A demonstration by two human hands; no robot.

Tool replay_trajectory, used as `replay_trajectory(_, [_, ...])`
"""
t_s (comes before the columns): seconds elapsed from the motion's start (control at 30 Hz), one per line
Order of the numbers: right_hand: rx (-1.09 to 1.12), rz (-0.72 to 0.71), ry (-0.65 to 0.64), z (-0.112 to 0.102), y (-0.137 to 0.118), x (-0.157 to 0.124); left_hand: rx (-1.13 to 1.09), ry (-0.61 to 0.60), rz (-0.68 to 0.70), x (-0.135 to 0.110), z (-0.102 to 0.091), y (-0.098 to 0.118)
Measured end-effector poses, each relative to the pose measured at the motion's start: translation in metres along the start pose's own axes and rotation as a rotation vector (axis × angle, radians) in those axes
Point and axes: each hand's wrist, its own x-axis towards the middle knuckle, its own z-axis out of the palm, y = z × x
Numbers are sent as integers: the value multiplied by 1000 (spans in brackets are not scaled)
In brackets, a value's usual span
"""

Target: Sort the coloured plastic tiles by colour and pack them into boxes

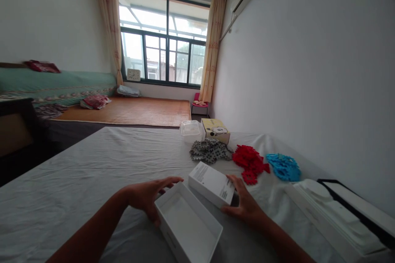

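My left hand [146,197] grips the far left corner of an open, shallow white box [188,224]. Its thumb lies along the outer side and its fingers reach over the far edge. The inside of this box faces up and looks bare. Just beyond and to the right, a white box part with small printed text [210,183] lies with its printed face up. My right hand [245,201] clasps the right end of that printed part between thumb and fingers. The two white pieces sit side by side, very close together, over the light sheet [123,164].
Behind the boxes are piles of grey [210,151], red [249,162] and blue interlocking plastic pieces [283,166]. A clear plastic container [191,129] and a yellow carton [216,130] stand farther back. At right lies a long white box with rounded white shapes [336,213], near the wall.
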Motion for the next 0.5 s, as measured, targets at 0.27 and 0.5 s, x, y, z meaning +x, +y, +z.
replay_trajectory(0.27, [-75, 28, 201, -52, 38, 42, -70, 71, 43, 11, 9, -4])
replay_trajectory(0.5, [-718, 326, 237, -170, 124, 94, -99, 91, 61, 17, 17, -7])
